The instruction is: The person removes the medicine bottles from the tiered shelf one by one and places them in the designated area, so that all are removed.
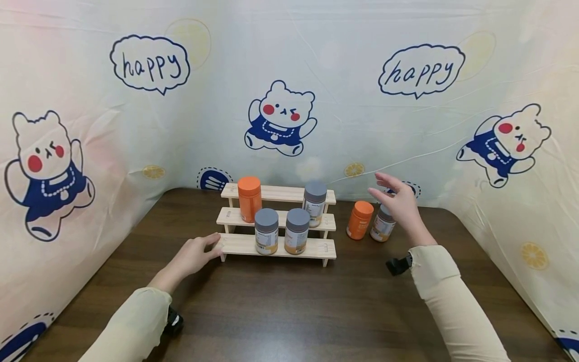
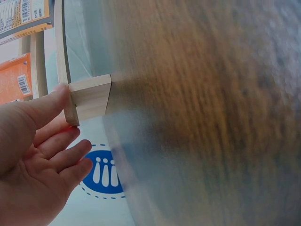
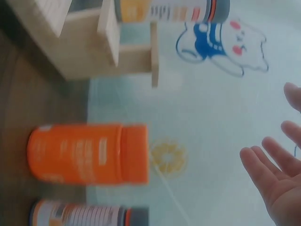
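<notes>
A three-step wooden display rack (image 1: 277,245) stands on the table. My left hand (image 1: 197,255) pinches the left end of its lowest board between thumb and finger, as the left wrist view shows. On that front step sit two grey-lidded bottles, one on the left (image 1: 266,232) and one on the right (image 1: 296,232). The middle step bears an orange bottle (image 1: 250,201) at left and a grey-lidded bottle (image 1: 314,205) at right. Off the rack, an orange bottle (image 1: 360,221) stands beside a grey-lidded bottle (image 1: 382,229). Above these two hovers my right hand (image 1: 400,203), fingers spread, holding nothing.
The dark wooden table (image 1: 289,306) extends in front of the rack. Behind and on both sides hangs a pale printed cloth (image 1: 348,120) with cartoon bears. A black wrist strap (image 1: 399,265) is on the right wrist.
</notes>
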`<action>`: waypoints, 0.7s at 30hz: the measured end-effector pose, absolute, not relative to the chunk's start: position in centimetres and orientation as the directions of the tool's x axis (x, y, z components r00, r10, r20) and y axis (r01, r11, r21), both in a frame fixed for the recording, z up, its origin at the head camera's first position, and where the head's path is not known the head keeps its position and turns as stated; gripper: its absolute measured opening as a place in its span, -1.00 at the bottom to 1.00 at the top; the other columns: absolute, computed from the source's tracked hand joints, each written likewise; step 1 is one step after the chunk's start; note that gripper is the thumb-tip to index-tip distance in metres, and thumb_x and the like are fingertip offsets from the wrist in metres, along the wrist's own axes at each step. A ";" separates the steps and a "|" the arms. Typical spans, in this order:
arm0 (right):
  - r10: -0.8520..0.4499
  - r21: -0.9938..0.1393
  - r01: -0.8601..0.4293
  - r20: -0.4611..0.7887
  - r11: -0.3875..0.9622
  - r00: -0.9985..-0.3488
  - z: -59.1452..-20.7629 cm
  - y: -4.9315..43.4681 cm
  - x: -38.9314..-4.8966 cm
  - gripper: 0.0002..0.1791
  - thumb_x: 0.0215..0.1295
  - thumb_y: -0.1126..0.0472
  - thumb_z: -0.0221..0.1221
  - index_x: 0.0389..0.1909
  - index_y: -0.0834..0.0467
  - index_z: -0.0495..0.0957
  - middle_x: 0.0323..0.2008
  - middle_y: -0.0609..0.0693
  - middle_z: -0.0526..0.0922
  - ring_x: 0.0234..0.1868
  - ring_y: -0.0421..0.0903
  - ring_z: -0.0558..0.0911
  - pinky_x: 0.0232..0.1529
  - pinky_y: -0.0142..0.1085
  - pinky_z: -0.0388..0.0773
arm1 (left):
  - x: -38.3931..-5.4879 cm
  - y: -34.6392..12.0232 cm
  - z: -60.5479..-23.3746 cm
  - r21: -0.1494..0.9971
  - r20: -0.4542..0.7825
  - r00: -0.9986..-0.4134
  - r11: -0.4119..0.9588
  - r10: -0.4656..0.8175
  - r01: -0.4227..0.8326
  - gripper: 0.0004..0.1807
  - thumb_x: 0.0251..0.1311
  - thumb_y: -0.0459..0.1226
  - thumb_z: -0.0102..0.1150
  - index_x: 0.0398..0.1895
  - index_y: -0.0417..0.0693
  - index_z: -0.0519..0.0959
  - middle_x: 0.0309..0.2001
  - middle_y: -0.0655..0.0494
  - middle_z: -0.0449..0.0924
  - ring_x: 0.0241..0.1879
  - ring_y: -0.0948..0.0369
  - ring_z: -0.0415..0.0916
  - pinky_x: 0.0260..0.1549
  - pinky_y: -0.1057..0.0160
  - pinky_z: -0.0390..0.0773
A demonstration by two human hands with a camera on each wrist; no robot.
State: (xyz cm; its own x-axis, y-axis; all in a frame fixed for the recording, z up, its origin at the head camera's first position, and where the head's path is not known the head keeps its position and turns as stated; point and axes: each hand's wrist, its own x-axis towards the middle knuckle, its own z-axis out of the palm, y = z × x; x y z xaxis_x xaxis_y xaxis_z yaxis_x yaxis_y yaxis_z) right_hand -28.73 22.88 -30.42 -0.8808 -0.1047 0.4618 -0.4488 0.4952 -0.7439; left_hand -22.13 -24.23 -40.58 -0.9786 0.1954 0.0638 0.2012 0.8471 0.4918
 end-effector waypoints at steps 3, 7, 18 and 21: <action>-0.145 -0.751 -0.470 0.460 0.464 -0.876 -29.9 21.7 -28.7 -0.42 0.21 0.11 0.22 0.23 0.21 0.37 0.19 0.12 0.39 0.15 0.03 0.40 0.07 -0.13 0.39 | -22.1 -24.2 -40.6 0.492 0.061 -0.979 0.848 0.192 0.197 -0.46 0.22 -0.21 0.14 0.20 -0.35 0.35 0.21 -0.26 0.29 0.17 -0.17 0.24 0.08 -0.14 0.24; -0.188 -0.754 -0.490 0.456 0.437 -0.870 -29.5 20.3 -28.8 -0.42 0.20 0.15 0.23 0.22 0.23 0.36 0.20 0.13 0.38 0.15 0.04 0.40 0.06 -0.14 0.40 | -22.1 -24.2 -40.5 0.494 0.056 -0.979 0.847 0.194 0.196 -0.45 0.22 -0.21 0.14 0.20 -0.35 0.35 0.21 -0.27 0.28 0.18 -0.17 0.24 0.08 -0.14 0.24; -0.266 -0.783 -0.476 0.398 0.399 -0.878 -27.9 16.6 -27.4 -0.41 0.21 0.24 0.21 0.26 0.25 0.31 0.21 0.17 0.35 0.18 0.08 0.36 0.08 -0.10 0.38 | -22.1 -24.3 -40.6 0.497 0.062 -0.979 0.845 0.193 0.198 -0.46 0.22 -0.22 0.14 0.20 -0.34 0.35 0.22 -0.25 0.28 0.18 -0.17 0.24 0.08 -0.14 0.24; -0.280 -0.798 -0.468 0.384 0.378 -0.880 -28.2 15.9 -27.5 -0.42 0.21 0.26 0.21 0.26 0.26 0.31 0.22 0.17 0.34 0.18 0.08 0.35 0.09 -0.09 0.37 | -22.1 -24.3 -40.6 0.498 0.062 -0.979 0.844 0.192 0.197 -0.46 0.22 -0.22 0.14 0.20 -0.34 0.35 0.22 -0.25 0.29 0.18 -0.17 0.24 0.08 -0.14 0.24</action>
State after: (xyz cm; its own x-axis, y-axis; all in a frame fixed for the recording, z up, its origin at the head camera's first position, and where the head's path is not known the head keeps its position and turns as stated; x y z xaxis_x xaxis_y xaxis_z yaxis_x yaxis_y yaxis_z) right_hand -27.50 15.90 -28.22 -0.8800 -0.2802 0.3836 -0.4685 0.3784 -0.7983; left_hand -22.13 -24.30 -40.62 -0.9794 0.1925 0.0615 0.1972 0.8444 0.4980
